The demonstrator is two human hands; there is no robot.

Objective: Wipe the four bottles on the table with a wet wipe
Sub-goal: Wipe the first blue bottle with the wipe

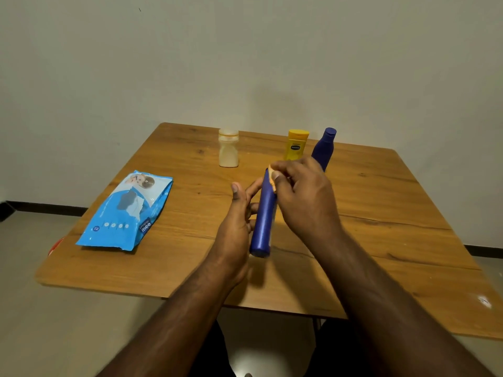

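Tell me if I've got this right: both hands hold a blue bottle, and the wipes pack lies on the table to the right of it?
Not quite. The head view shows the wipes pack lying left of the blue bottle, not right. The rest holds: left hand and right hand both hold the bottle above the table.

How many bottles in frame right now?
4: cream bottle, yellow bottle and dark blue bottle stand at the table's far side; a blue bottle is held in both hands.
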